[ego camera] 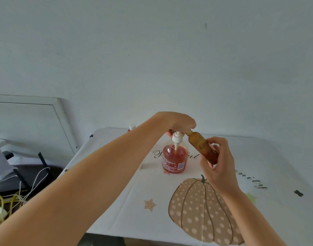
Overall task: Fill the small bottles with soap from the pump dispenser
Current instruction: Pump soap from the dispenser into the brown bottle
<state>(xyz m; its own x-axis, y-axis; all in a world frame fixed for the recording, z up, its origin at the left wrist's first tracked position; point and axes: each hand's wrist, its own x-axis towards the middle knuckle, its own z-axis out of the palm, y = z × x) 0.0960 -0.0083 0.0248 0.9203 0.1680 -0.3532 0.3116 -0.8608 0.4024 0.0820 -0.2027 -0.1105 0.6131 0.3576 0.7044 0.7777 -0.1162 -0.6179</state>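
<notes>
A clear pump dispenser (174,160) holding red soap stands on the table, its white pump head under my left hand (180,122). That hand covers the pump top from above, fingers curled over it. My right hand (217,162) grips a small amber bottle (200,146) by its lower end. The bottle is tilted, its open neck pointing up-left at the pump spout just beneath my left hand. Reddish liquid shows in the bottle's lower part.
The table wears a white cloth (127,210) printed with a pumpkin and script lettering. Another small bottle with a white cap (132,127) peeks out behind my left forearm at the far edge. Cables and a dark device (22,183) lie left of the table.
</notes>
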